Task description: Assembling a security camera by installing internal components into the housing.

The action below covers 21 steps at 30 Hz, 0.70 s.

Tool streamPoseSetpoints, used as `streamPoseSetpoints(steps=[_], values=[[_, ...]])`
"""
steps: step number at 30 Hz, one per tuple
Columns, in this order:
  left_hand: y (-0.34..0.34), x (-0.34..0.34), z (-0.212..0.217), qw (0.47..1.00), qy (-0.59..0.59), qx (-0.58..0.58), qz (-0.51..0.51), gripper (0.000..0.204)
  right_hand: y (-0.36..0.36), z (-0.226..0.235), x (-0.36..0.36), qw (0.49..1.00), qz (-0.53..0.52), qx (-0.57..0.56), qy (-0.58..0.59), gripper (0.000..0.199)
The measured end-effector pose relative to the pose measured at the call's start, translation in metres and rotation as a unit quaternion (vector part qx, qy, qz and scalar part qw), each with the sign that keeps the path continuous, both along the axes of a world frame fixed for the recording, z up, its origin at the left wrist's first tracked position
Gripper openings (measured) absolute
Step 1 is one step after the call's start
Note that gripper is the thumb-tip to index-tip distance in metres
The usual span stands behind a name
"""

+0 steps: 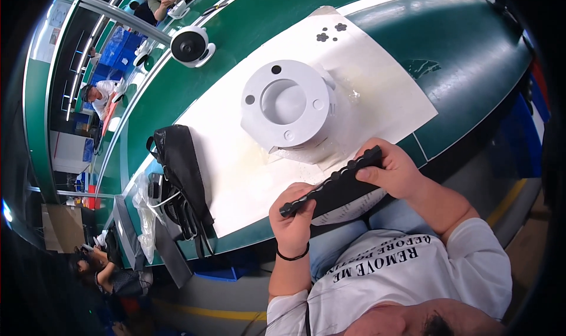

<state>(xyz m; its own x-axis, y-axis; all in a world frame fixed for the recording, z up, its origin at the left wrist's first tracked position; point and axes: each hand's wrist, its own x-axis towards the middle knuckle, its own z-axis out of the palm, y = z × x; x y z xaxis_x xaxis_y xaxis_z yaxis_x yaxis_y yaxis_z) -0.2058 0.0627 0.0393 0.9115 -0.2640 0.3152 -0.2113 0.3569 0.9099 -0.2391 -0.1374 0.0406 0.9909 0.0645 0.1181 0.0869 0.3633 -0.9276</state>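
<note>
My left hand [291,218] and my right hand [394,170] each grip one end of a black sheet with a scalloped edge [348,185]. It is held tilted above the table's near edge, fingers and thumbs closed on it. Beyond my hands stands a white round housing [312,121] with a ring-shaped top and a hollow centre. Two of the round spots on its ring carry black discs, a far disc [276,69] and a left disc [250,99]. The other two spots, a right recess [318,104] and a near recess [288,135], are bare white.
A white sheet [236,188] covers part of the green table [471,47]. Dark flower-shaped pieces [341,27] lie at its far end. At left are a black bag [180,165] and clear plastic wrap [145,218]. A white device with a black front [190,46] stands farther off; people work beyond.
</note>
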Motion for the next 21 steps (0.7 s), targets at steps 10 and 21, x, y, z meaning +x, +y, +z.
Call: streamPoseSetpoints(steps=[10,21], values=[[0.008,0.004,0.004,0.997,0.013,0.041,-0.061,0.028,0.004,-0.008,0.000,0.999,-0.006,-0.006,-0.050,0.014],[0.020,0.009,0.036,0.944,-0.206,0.198,0.167,0.051,0.009,-0.005,0.000,0.986,-0.054,-0.148,-0.058,0.016]])
